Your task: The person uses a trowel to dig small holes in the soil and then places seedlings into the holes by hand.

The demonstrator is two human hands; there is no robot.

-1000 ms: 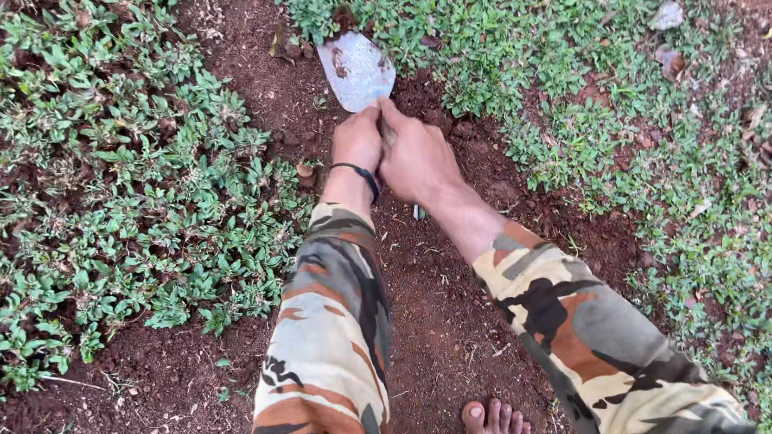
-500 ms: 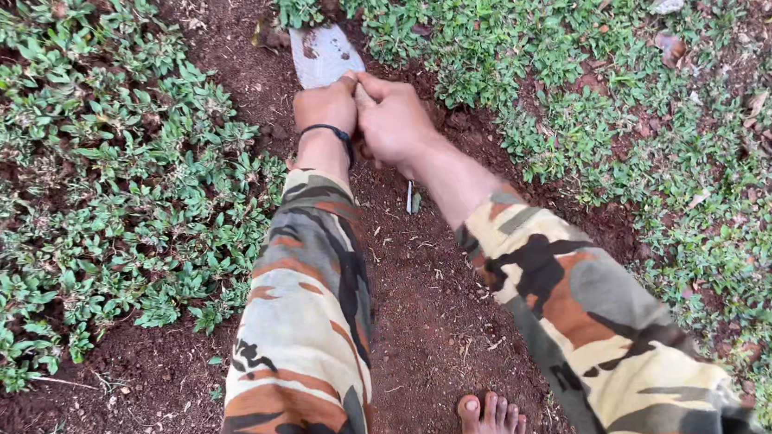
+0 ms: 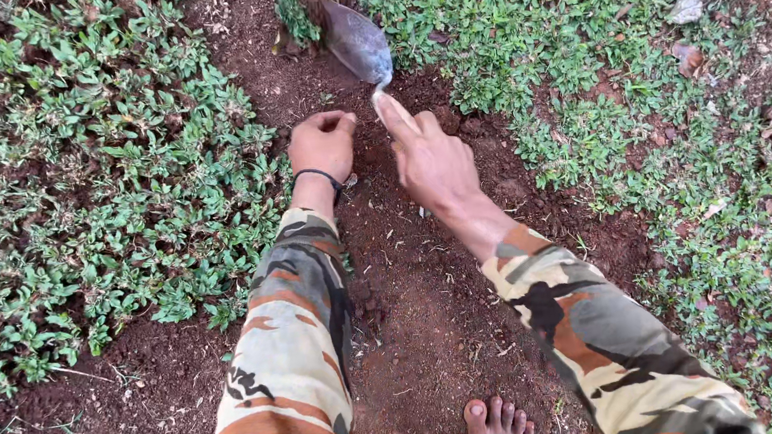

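Ground cover (image 3: 94, 177), left: leave it unharmed. My left hand (image 3: 322, 145): curled loosely, empty, above bare soil (image 3: 413, 317). My right hand (image 3: 432, 157): clamped on trowel (image 3: 357, 43), blade dug in at the plants' edge; best levered gently, kept shallow.

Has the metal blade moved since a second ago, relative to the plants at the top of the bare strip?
Yes. The metal blade has gone forward, away from the person; its tip now digs in among the plants at the strip's far end, where it earlier hung over bare soil.
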